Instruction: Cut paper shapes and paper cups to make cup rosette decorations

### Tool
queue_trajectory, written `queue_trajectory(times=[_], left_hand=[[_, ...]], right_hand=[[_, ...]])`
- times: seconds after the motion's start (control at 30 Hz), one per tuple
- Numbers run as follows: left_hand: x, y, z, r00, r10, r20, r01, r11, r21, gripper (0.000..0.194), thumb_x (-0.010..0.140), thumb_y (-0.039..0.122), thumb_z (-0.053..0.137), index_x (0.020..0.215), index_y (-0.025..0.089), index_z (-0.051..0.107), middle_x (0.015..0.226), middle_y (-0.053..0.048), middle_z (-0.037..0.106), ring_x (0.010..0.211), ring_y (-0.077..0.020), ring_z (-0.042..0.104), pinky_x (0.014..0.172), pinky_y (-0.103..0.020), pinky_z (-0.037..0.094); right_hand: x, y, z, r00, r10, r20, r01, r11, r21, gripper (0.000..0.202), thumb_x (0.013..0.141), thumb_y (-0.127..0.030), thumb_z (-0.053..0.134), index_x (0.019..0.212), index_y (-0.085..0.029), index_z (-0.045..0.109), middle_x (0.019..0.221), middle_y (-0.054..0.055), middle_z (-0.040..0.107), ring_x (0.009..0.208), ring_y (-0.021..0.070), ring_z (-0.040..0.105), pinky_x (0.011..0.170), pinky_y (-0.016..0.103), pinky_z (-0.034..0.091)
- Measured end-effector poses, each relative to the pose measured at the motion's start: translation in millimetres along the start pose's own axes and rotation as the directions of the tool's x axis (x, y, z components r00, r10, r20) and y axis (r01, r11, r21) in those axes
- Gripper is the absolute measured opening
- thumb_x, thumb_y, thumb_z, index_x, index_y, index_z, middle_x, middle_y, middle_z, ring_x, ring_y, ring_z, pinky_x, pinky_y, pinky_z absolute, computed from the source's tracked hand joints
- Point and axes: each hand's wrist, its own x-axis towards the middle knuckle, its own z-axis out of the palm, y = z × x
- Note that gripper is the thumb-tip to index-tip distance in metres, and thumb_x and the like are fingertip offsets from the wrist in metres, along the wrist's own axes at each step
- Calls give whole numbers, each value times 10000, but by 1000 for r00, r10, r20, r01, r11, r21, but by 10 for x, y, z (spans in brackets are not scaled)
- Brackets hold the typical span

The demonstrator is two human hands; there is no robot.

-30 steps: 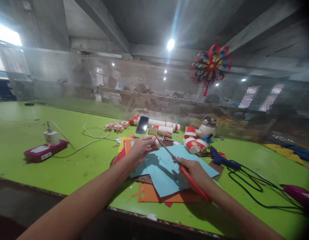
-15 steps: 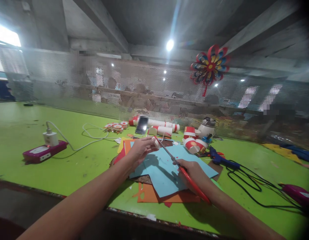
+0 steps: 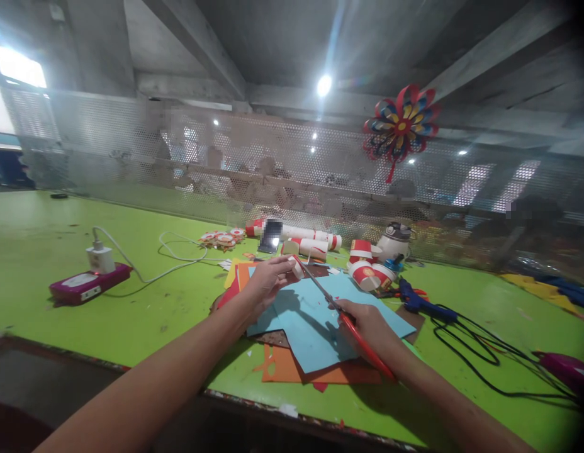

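One small red-and-white piece (image 3: pixel 297 268) pinched in left hand (image 3: pixel 268 281), red-handled scissors (image 3: pixel 358 336) gripped in right hand (image 3: pixel 371 319), light-blue paper (image 3: pixel 311 343) beneath

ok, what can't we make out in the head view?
All head view:
Full shape of the white-and-red piece: partly behind the left hand.
Finger placement in the scissors: hidden by the right hand.
Phone display: pixelated.
Details behind the mesh panel: blurred by mesh.
Far-right purple block: end lost in dark picture edge.
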Motion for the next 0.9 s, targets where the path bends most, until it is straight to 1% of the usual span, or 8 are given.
queue_trajectory(times=[0.17,0.33,0.5,0.67,0.77,0.9], left_hand=[[0,-5,16,1000,10,-21,-10,1000,2,247,643,130,739,875,85,672,801,-107,689,711,-171,655,735,-332,507],[-58,24,60,999,22,-32,-22,1000,18,274,646,138,748,902,78,673,846,-125,694,752,-180,659,791,-351,501],[-83,27,74,999,39,-33,-38,999,21,277,665,135,731,929,78,671,881,-137,694,777,-191,658,806,-366,500],[-97,33,86,999,43,-21,-43,999,26,279,668,145,731,933,76,673,892,-142,689,781,-190,652,813,-372,494],[-110,41,98,999,51,-3,-51,998,27,277,663,148,733,923,71,676,885,-143,688,782,-191,648,806,-369,493],[-113,35,96,998,58,4,-58,998,29,265,660,152,736,907,75,682,886,-144,687,786,-194,649,803,-371,495]], right_hand=[[5,4,-2,1000,4,22,-4,1000,-6,364,744,-142,447,1028,-184,670,885,67,733,778,228,657,707,287,459],[10,9,2,999,3,36,-3,1000,12,375,766,-151,436,1066,-170,660,975,92,723,856,250,657,761,324,466],[7,21,4,999,25,43,-25,1000,10,397,754,-143,444,1089,-184,653,980,82,723,872,249,657,781,328,463],[2,37,9,999,22,39,-22,1000,-6,376,758,-152,430,1054,-182,658,924,78,728,836,242,652,762,321,454],[-4,28,23,999,23,25,-22,999,-30,361,739,-150,440,1023,-188,659,843,61,725,764,223,644,706,292,446],[-20,-15,36,999,47,25,-45,997,-70,346,716,-142,431,981,-168,653,750,59,699,687,217,624,636,280,428]])
